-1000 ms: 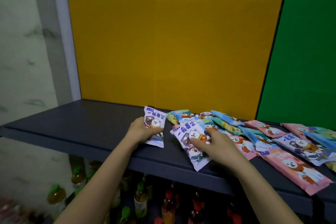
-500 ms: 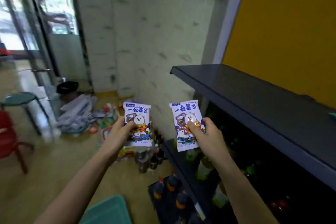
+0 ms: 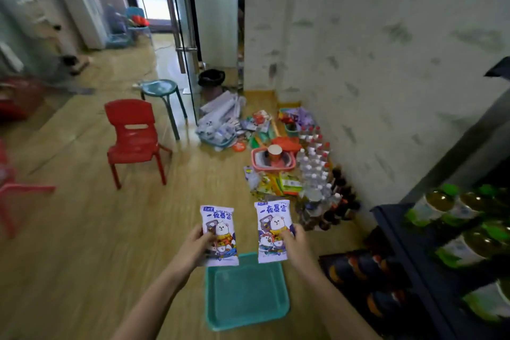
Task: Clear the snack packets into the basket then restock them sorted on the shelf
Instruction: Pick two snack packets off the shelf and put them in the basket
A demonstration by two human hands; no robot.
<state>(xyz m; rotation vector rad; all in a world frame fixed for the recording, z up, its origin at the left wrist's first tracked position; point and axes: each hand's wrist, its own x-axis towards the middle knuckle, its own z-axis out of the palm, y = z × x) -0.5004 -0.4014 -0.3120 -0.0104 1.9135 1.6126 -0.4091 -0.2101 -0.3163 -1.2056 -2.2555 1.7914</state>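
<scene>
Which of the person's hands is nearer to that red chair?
Left. The left hand is right of the chair, closer to the camera; the right hand is farther right, toward the shelf.

Left packet point(image 3: 219, 232): large purple characters 一夜暴富 across top, above cartoon bear. Right packet point(image 3: 273, 229): same 4 characters, 一夜暴富. Small blue tag point(image 3: 209, 208) in top left corner of both packets: print too small to read. Bottle labels point(image 3: 422, 211) at right: blurred, unreadable.

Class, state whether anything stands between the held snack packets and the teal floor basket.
Nothing visible does. The left hand and right hand hold the left packet and right packet above the basket; only air between.
</scene>
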